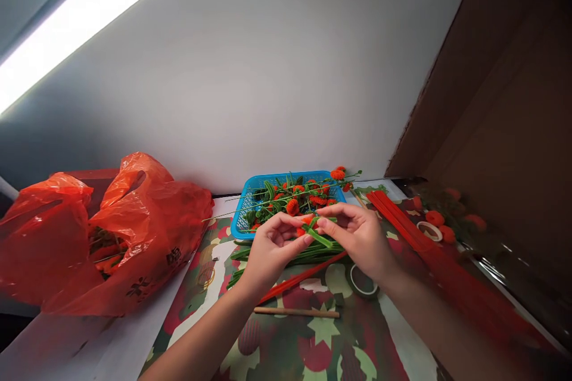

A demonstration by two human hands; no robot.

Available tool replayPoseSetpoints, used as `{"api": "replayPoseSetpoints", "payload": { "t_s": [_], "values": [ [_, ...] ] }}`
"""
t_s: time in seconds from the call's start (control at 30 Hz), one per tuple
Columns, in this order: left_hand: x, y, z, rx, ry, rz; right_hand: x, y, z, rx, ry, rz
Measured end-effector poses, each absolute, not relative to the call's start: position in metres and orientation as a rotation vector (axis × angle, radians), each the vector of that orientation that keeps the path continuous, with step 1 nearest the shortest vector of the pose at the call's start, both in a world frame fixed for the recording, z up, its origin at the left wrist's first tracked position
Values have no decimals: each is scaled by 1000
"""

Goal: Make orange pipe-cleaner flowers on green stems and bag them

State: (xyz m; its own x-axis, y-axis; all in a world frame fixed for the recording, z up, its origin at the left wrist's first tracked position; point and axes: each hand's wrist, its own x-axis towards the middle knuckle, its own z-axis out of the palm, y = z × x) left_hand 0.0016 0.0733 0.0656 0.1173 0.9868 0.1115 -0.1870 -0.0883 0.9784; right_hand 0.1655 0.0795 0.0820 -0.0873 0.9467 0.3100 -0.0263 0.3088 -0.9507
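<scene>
- Piece of orange and green fuzzy material [320, 238] is held above the middle of the worktop [134, 333], in front of the basket.
- Left hand [277, 244] grasps this piece at its orange part, with the thumb and fingertips.
- Right hand [357, 235] also pinches it, at the green strip, so both hands are meeting on the same piece.
- Blue basket [241, 208] stands at the far edge of the worktop; it contains many orange flowers [292, 207] with green stems, and some reach over its rim.
- Bundle of green stems [313, 250] lies just before the basket, partly hidden by the hands.
- Red strips [304, 274] lie obliquely under the hands, and nearer to the front edge is a thin wooden stick [297, 312].
- Dark tape roll [365, 294] rests just beside the right wrist.
- Long red bundle [397, 220] and a white ring [440, 236] are toward the right edge.
- Red plastic bag [179, 220] occupies the left side.
</scene>
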Motion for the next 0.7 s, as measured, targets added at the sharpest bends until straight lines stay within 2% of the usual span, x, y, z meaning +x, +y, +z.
{"api": "replayPoseSetpoints", "payload": {
  "t_s": [0.07,0.2,0.4,0.7],
  "values": [
    [1,74,65,1119,934,1240,170,84,82,-920,-1373,1087],
    [1,76,64,1011,908,1250,173,88,80,-1033,-1590,927],
    [4,76,66,1061,998,1238,169,81,78,-1135,-2178,350],
    [5,77,67,1109,1169,1129,167,90,60,-902,-2317,-263]
  ]
}}
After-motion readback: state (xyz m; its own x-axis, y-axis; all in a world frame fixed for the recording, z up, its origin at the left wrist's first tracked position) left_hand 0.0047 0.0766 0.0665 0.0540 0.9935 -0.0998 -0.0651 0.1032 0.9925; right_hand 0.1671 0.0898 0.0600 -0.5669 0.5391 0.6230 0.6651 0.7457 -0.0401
